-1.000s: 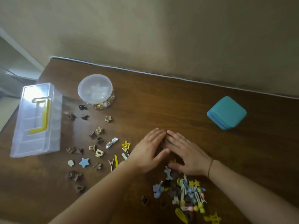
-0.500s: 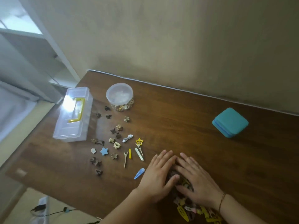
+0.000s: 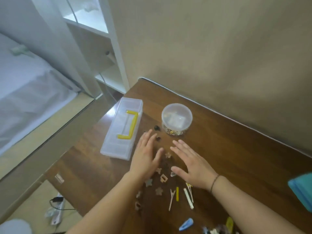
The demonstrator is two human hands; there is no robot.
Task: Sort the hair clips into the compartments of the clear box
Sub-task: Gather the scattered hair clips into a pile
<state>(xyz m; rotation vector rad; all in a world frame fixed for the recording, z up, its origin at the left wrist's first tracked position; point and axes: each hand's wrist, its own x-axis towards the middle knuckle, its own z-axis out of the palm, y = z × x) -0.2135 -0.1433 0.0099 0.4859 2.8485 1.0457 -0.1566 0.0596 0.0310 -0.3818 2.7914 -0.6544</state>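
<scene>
Lying closed just beyond the flat, empty left hand, the clear box runs away lengthwise, while the empty right hand hovers over scattered hair clips.

Both hands flat, fingers straight, over scattered clips: left hand, right hand. Closed clear box far left; round tub beside it.
</scene>
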